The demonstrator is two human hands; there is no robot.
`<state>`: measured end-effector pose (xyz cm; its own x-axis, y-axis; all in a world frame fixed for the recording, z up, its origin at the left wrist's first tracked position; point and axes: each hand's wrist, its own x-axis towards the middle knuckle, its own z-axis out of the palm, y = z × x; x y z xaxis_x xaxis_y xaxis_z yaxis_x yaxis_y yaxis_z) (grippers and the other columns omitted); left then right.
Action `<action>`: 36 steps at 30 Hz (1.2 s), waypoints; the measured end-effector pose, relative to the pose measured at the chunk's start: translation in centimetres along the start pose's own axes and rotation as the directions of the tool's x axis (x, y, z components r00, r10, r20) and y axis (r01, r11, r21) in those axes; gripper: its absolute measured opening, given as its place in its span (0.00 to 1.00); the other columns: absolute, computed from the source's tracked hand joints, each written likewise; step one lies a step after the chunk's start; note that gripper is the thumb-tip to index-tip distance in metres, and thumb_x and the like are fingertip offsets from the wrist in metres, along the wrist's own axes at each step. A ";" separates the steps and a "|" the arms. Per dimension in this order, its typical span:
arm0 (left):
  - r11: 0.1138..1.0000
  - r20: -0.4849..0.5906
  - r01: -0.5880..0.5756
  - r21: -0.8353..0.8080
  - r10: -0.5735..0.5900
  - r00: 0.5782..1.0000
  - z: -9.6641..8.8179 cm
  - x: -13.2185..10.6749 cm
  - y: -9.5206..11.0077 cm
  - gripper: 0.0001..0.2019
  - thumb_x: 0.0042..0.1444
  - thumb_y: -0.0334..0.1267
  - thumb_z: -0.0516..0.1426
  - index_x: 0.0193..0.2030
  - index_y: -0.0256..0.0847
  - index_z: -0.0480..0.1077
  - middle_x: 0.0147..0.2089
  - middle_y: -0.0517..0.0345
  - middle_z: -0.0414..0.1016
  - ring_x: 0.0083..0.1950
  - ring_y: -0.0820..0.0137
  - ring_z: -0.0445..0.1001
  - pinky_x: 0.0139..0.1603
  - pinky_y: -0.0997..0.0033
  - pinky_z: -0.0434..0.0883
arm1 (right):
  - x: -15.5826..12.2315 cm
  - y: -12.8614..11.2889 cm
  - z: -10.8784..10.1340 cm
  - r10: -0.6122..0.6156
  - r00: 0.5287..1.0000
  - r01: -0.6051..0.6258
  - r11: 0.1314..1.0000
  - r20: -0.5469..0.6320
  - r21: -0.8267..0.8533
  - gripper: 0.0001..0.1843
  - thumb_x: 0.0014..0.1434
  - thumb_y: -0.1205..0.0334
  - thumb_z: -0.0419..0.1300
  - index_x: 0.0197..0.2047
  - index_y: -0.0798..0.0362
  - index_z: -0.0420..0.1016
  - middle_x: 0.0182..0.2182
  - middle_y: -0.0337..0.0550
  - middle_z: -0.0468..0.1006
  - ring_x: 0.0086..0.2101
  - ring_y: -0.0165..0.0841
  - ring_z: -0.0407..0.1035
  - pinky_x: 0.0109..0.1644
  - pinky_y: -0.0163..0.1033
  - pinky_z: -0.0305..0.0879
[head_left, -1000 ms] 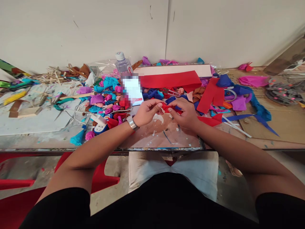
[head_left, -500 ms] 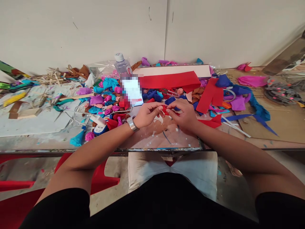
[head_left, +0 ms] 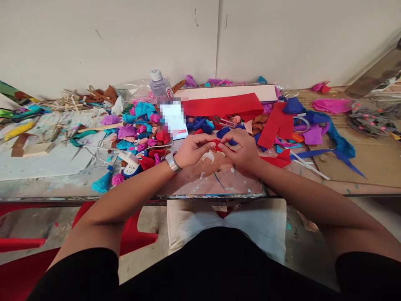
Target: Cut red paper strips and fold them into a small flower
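Observation:
A small piece of red crepe paper (head_left: 216, 145) is pinched between both hands, just above the front part of the table. My left hand (head_left: 193, 151), with a metal watch on its wrist, grips it from the left between thumb and fingers. My right hand (head_left: 241, 148) holds its other side with thumb and forefinger. Fingertips cover much of the piece, so its exact shape is hard to make out. Beyond the hands lie red paper strips (head_left: 225, 105) and a phone with a lit screen (head_left: 176, 121).
A water bottle (head_left: 161, 87) stands behind the phone. Crumpled paper flowers (head_left: 134, 131) in several colours heap at the left, near a white plug adapter (head_left: 130, 161). On the right are a tape roll (head_left: 302, 124), blue strips (head_left: 340, 156) and cardboard (head_left: 369, 161).
The fingers have shifted slightly around the red paper, which looks more bunched together now. Both hands stay in nearly the same place.

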<state>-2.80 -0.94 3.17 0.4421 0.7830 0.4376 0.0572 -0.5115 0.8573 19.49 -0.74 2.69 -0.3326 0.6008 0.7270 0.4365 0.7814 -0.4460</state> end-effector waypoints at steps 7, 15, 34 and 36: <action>0.999 0.039 0.005 0.043 -0.007 0.999 -0.1 0.0 0.2 0.16 0.66 0.50 0.63 0.48 0.39 0.83 0.41 0.50 0.84 0.38 0.70 0.80 0.39 0.71 0.75 | 0.0 0.0 -0.1 -0.048 0.998 0.047 0.999 0.040 0.022 0.09 0.68 0.55 0.64 0.51 0.45 0.79 0.44 0.43 0.84 0.46 0.41 0.78 0.54 0.50 0.71; 0.995 0.057 -0.021 0.097 0.015 0.998 -0.2 0.1 -0.8 0.17 0.68 0.52 0.61 0.50 0.41 0.83 0.47 0.49 0.84 0.44 0.67 0.81 0.44 0.69 0.76 | -0.3 0.9 0.1 -0.148 0.989 0.148 0.989 0.020 -0.003 0.11 0.70 0.59 0.63 0.53 0.40 0.83 0.49 0.43 0.82 0.50 0.40 0.77 0.55 0.51 0.70; 0.996 -0.062 0.065 0.053 -0.062 0.996 -0.2 -0.1 -0.6 0.18 0.64 0.50 0.65 0.50 0.37 0.78 0.42 0.49 0.83 0.39 0.68 0.82 0.41 0.69 0.78 | 0.0 0.3 -0.2 -0.058 0.998 0.059 0.997 0.018 -0.041 0.08 0.68 0.52 0.66 0.40 0.47 0.79 0.37 0.41 0.85 0.40 0.40 0.77 0.51 0.49 0.66; 0.997 -0.056 0.051 0.061 -0.048 0.997 -0.2 -0.1 -0.6 0.17 0.65 0.50 0.65 0.51 0.38 0.78 0.43 0.49 0.83 0.39 0.69 0.82 0.41 0.70 0.77 | 0.0 0.4 -0.2 -0.056 0.998 0.057 0.997 0.013 -0.042 0.08 0.68 0.53 0.65 0.40 0.47 0.79 0.37 0.41 0.85 0.40 0.40 0.77 0.52 0.49 0.66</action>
<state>-3.11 -0.66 2.65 0.3878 0.8251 0.4108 0.1342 -0.4915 0.8605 19.87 -0.49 2.64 -0.3676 0.5579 0.7440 0.4518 0.8064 -0.3815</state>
